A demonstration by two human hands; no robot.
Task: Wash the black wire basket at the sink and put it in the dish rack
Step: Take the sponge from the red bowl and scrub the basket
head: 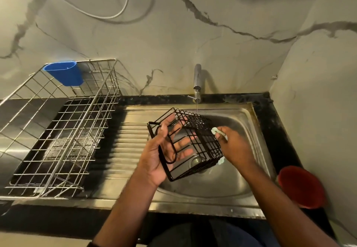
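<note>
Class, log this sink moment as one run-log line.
stage: scrubbing | left hand: holds black wire basket | right hand: rubs with sponge | tap: running

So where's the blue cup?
In the head view, the blue cup is far left, hooked on the back rim of the dish rack, by the wall, left of the tap.
</note>
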